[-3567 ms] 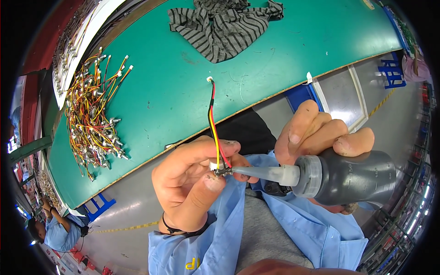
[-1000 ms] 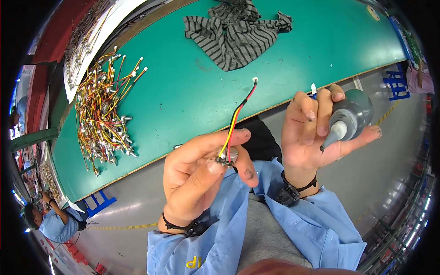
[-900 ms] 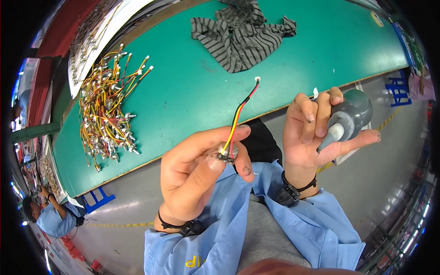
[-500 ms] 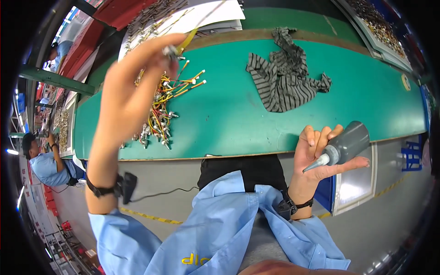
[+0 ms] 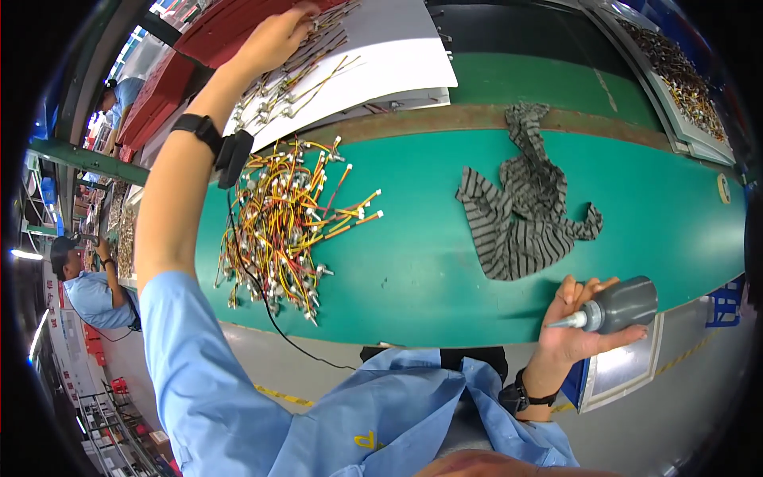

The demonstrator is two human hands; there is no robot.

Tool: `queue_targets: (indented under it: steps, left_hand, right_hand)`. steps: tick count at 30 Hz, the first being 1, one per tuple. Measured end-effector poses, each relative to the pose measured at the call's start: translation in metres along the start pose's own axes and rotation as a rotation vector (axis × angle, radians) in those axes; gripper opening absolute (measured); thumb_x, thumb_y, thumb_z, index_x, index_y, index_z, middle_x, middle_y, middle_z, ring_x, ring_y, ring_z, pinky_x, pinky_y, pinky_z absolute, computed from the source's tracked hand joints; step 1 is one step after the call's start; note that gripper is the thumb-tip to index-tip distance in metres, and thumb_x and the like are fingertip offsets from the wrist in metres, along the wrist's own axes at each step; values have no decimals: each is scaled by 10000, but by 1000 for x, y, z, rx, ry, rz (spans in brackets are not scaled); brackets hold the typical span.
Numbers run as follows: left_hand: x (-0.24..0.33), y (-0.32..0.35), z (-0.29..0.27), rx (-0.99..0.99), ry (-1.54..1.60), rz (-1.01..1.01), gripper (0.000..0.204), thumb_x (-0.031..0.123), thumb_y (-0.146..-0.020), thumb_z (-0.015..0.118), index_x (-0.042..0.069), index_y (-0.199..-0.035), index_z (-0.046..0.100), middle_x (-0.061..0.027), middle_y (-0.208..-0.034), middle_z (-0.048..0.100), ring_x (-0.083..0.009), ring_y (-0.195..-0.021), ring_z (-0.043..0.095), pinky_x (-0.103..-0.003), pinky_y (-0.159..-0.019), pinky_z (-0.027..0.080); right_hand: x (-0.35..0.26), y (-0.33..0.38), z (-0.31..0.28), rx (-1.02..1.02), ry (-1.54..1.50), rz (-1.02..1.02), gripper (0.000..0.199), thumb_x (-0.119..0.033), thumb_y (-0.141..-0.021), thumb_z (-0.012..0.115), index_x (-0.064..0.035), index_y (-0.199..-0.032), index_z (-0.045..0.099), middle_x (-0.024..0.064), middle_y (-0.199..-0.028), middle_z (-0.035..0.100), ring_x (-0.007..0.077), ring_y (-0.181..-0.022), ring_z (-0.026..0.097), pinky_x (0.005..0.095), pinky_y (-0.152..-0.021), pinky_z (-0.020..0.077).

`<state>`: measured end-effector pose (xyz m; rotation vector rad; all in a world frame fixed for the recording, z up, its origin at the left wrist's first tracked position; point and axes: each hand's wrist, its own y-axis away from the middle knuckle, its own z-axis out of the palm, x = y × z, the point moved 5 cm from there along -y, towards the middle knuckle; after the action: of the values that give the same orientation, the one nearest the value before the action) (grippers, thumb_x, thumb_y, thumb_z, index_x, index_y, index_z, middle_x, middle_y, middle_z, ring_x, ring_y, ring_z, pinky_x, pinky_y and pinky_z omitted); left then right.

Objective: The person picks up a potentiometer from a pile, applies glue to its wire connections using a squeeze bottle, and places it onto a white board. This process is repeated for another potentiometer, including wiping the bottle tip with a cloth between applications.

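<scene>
My left hand (image 5: 276,40) reaches to the far left, over a white board (image 5: 405,60) with rows of small metal parts on wires (image 5: 290,99). Its fingers are bent together; what they pinch is too small to make out. In my right hand (image 5: 566,335), at the table's near right edge, a dark grey squeeze bottle (image 5: 628,304) lies across the palm, its pointed nozzle toward the left. A tangled heap of wired metal parts (image 5: 278,230), with yellow, red and black leads and white plugs, lies on the green table (image 5: 421,238) below my left forearm.
A crumpled striped cloth (image 5: 520,226) lies right of the middle. A tape roll (image 5: 723,189) is near the table's right end. Trays of wired parts (image 5: 675,79) stand at the far right. A black cable hangs from my left wrist. Another person (image 5: 99,286) works at the left.
My left hand has moved up and away from above the heap to the white board, carrying the wired metal part it held. The view has shifted; my right hand still holds the bottle.
</scene>
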<state>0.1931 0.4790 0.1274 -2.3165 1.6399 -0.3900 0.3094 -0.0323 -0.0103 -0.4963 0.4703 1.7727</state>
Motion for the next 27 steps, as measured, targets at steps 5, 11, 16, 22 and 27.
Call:
queue_targets:
  steps: [5, 11, 16, 22, 27]
  left_hand:
    - [-77, -10, 42, -119, -71, -57, 222, 167, -926, 539, 40, -1101, 590, -170, -1047, 627, -329, -931, 602, -365, -821, 467]
    - [-110, -6, 64, 5, -127, 51, 211, 181, -911, 553, 69, -1080, 614, -154, -1072, 612, -332, -990, 580, -388, -829, 467]
    - [-119, -2, 73, -16, -130, -79, 225, 206, -898, 567, 95, -1084, 625, -150, -1076, 609, -338, -1012, 569, -402, -843, 465]
    - [-124, 10, 69, 76, -209, -37, 232, 224, -888, 574, 118, -1086, 632, -145, -1063, 616, -336, -1010, 573, -406, -855, 465]
    - [-80, 28, 44, -20, -206, -230, 207, 164, -902, 557, 71, -1076, 620, -127, -1029, 639, -316, -989, 588, -395, -830, 462]
  right_hand:
    - [1, -4, 0, 62, 3, 5, 743, -720, -758, 565, -8, -969, 555, 52, -739, 548, 95, -447, 342, 257, -491, 289]
    - [2, -6, 1, 22, 29, -15, 707, -672, -791, 573, 14, -956, 545, 52, -720, 523, 99, -442, 332, 253, -473, 282]
    - [3, -5, 2, 27, 9, -7, 701, -660, -798, 573, 22, -955, 544, 59, -727, 525, 100, -443, 334, 256, -471, 290]
    - [0, -1, 0, 65, 8, -7, 712, -657, -782, 595, 27, -971, 544, 64, -740, 523, 110, -437, 325, 249, -476, 283]
    - [0, -3, -9, 77, 18, 52, 814, -765, -762, 499, -5, -1042, 588, 29, -708, 535, 94, -426, 294, 257, -484, 290]
